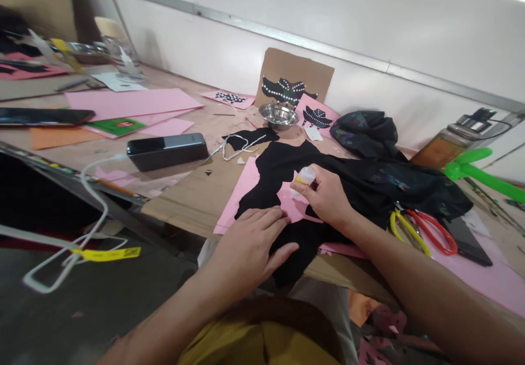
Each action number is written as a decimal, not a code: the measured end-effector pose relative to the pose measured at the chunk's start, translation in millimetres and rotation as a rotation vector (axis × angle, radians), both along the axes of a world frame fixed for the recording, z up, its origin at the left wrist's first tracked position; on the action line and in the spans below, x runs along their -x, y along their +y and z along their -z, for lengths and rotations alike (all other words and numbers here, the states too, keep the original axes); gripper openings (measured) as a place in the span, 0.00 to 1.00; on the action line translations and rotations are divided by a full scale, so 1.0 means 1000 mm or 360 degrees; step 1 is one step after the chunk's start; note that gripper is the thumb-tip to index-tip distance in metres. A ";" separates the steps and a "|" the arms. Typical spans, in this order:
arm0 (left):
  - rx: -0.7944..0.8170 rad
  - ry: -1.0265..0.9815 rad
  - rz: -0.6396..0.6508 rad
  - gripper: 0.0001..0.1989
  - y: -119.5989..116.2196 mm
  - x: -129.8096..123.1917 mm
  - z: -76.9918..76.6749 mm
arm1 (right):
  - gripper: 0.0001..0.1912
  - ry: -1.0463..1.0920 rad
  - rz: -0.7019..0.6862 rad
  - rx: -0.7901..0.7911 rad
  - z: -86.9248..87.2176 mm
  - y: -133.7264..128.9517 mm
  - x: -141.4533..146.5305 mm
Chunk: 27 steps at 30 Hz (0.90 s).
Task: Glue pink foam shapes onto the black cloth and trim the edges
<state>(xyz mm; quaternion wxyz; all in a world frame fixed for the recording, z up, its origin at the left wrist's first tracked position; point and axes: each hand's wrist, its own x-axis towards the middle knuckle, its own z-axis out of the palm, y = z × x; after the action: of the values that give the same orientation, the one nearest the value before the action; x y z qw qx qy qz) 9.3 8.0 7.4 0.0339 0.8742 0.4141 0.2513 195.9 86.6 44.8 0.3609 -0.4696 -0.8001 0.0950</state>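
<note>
A small white glue bottle (305, 176) with a yellow band is gripped in my right hand (328, 195), its tip angled down at a pink paper piece (290, 204). That pink piece lies on black fabric (262, 182), which is spread over pink sheets (232, 204) and cardboard. My left hand (260, 239) rests flat on the fabric just left of the pink piece, fingers stretched and thumb apart, holding nothing. The bottle's nozzle is partly covered by my right fingers.
Yellow- and red-handled scissors (422, 231) lie right of my right forearm. Behind the fabric stand a metal bowl (279, 115) and a beaded black cutout (289, 90) on cardboard. A black power bank (168, 151) with a white cable (92, 190) sits to the left. A bottle (455, 135) leans at the right.
</note>
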 end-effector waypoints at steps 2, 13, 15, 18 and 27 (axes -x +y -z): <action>-0.0003 0.0004 -0.0001 0.21 0.000 0.000 0.000 | 0.18 0.0006 -0.0041 0.0016 0.000 -0.001 0.004; -0.0062 -0.0014 0.0007 0.21 -0.001 0.001 0.003 | 0.18 -0.0004 0.0006 -0.0010 0.000 0.000 0.004; -0.0044 -0.0010 0.0004 0.20 -0.001 0.001 0.003 | 0.19 0.0011 -0.0038 0.0008 0.000 -0.002 0.007; -0.0026 -0.0009 0.0006 0.20 -0.001 0.001 0.002 | 0.19 0.0030 -0.0074 0.0024 0.000 -0.002 0.015; -0.0012 -0.0008 -0.0001 0.20 0.000 -0.001 0.002 | 0.19 0.0053 -0.0071 0.0009 0.002 0.004 0.021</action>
<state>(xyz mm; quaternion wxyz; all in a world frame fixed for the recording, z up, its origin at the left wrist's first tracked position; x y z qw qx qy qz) 10.1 8.0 5.5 0.0315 0.8736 0.4133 0.2551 174.8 90.9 42.6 0.3705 -0.4511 -0.8040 0.1131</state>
